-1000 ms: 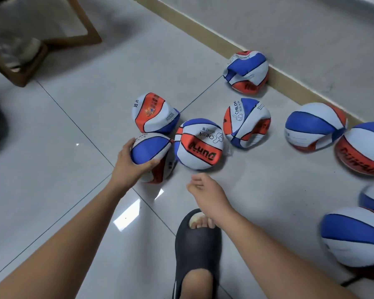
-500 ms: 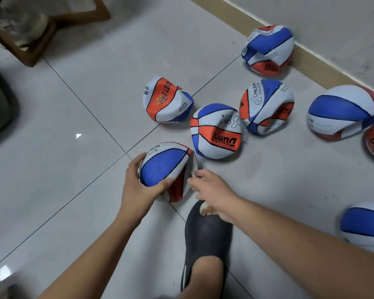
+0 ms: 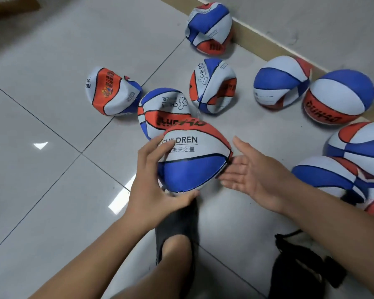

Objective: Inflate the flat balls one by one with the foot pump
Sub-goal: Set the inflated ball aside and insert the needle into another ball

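Note:
My left hand [image 3: 151, 180] grips a flat red, white and blue ball [image 3: 192, 158] marked CHILDREN, lifted off the tiled floor above my foot. My right hand [image 3: 253, 175] is open, palm toward the ball, its fingertips at the ball's right edge. Several more flat, crumpled balls lie beyond it: one [image 3: 112, 92] to the left, one [image 3: 162, 108] just behind the held ball, one [image 3: 213, 85] in the middle, one [image 3: 209, 29] by the skirting. The black foot pump [image 3: 300, 266] shows at the bottom right, partly behind my right forearm.
Rounder balls [image 3: 339, 98] are grouped at the right along the skirting board [image 3: 268, 42]. My foot in a black slipper [image 3: 177, 231] stands under the held ball. Open tiled floor [image 3: 41, 180] lies to the left.
My left hand has lifted the ball off the floor and turned it so the CHILDREN panel faces up. My right hand has opened from a loose fist and moved to the ball's right side.

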The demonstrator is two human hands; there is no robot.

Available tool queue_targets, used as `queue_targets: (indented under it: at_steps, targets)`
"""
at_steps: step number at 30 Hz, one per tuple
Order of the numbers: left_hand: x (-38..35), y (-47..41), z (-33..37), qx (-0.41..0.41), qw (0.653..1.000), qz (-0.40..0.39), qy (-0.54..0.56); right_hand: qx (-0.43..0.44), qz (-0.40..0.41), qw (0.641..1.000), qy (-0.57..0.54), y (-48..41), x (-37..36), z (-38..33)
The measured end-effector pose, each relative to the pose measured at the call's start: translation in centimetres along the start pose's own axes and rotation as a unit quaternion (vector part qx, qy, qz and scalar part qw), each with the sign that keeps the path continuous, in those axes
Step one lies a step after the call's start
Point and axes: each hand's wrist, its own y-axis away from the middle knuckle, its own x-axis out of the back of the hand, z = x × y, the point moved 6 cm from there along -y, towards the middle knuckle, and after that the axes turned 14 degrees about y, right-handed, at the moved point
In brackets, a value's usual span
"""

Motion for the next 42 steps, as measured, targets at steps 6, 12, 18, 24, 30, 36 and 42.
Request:
queue_targets:
  at_steps: [6, 12, 18, 24, 30, 36, 42]
  targets:
    - [-4.7, -2.5, 2.6, -0.048, 0.995, -0.081, 0.021, 0.107, 0.012, 0.992, -0.070, 1.9, 4.1, 0.1]
    - [-5.5, -2.5, 3.1, 0.060, 0.982, -0.013, 0.181, 0.195, 0.053, 0.979, -0.031, 2.6, 7.6, -0.2]
    - [-6.7, -4.2, 1.1, 0.242, 0.933, -0.034, 0.266, 0.238, 0.039, 0.970, -0.024, 2.7, 8.7, 0.5]
    - [-7.2, -3.8, 1.5, 0.284, 0.911, -0.053, 0.294, 0.228, 0.039, 0.973, -0.010, 2.7, 9.8, 1.3]
    - [-6.1, -3.7, 2.9, 0.208, 0.948, -0.046, 0.237, 0.182, 0.058, 0.981, 0.028, 2.7, 9.9, 1.4]
    - [-5.4, -4.2, 4.3, 0.153, 0.961, -0.035, 0.227, 0.135, 0.029, 0.989, -0.046, 2.9, 9.5, 1.1]
    - [-5.0, -4.0, 4.6, 0.128, 0.964, -0.046, 0.229, 0.173, 0.010, 0.984, -0.028, 3.7, 8.7, 0.1]
